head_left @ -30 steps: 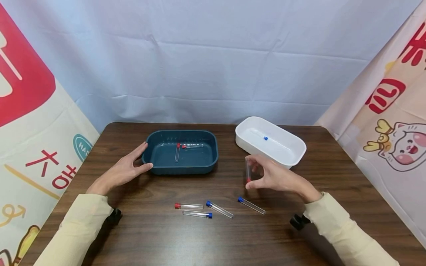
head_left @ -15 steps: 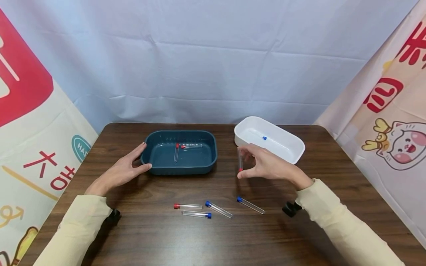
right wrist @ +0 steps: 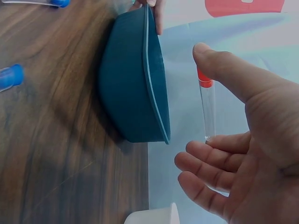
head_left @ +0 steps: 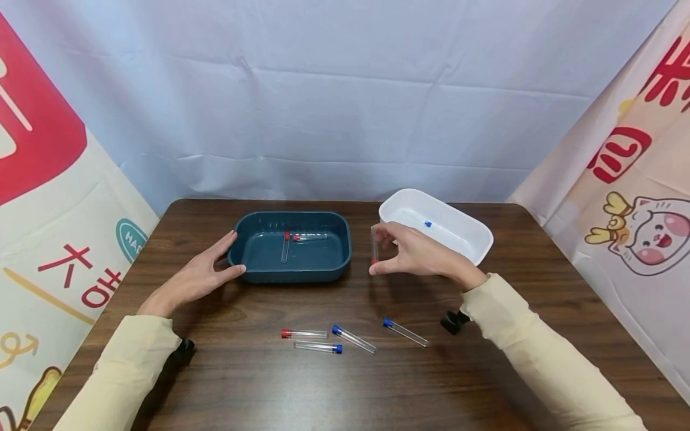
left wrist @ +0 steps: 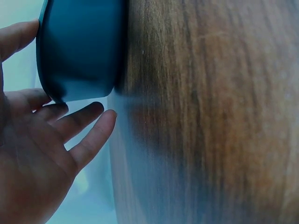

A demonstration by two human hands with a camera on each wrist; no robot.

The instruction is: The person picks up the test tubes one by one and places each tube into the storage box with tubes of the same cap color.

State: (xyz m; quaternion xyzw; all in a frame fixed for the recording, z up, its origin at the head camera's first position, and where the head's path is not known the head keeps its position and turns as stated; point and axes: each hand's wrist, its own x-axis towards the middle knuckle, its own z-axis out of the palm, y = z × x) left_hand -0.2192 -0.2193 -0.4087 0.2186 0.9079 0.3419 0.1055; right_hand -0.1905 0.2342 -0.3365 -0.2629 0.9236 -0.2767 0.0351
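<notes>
My right hand (head_left: 417, 251) pinches a clear test tube (right wrist: 209, 112) end to end, thumb on its red cap and a fingertip at its rounded end. In the head view it is above the table, between the two basins. My left hand (head_left: 194, 280) rests with extended fingers and thumb against the left end of a dark teal basin (head_left: 293, 276). Two red-capped tubes (head_left: 284, 250) lie inside that basin. On the table lie a red-capped tube (head_left: 312, 334) and several blue-capped tubes (head_left: 356, 340).
Behind my right hand stands a white basin (head_left: 474, 233), set at an angle, with a blue cap (head_left: 428, 224) showing inside. The brown wooden table (head_left: 242, 389) ends at a pale cloth backdrop (head_left: 345, 120). Printed cloths (head_left: 647, 179) hang at both sides.
My right hand has moved left and away from me with the red-capped test tube, from the white basin's front towards the teal basin. The left hand has stayed at the teal basin.
</notes>
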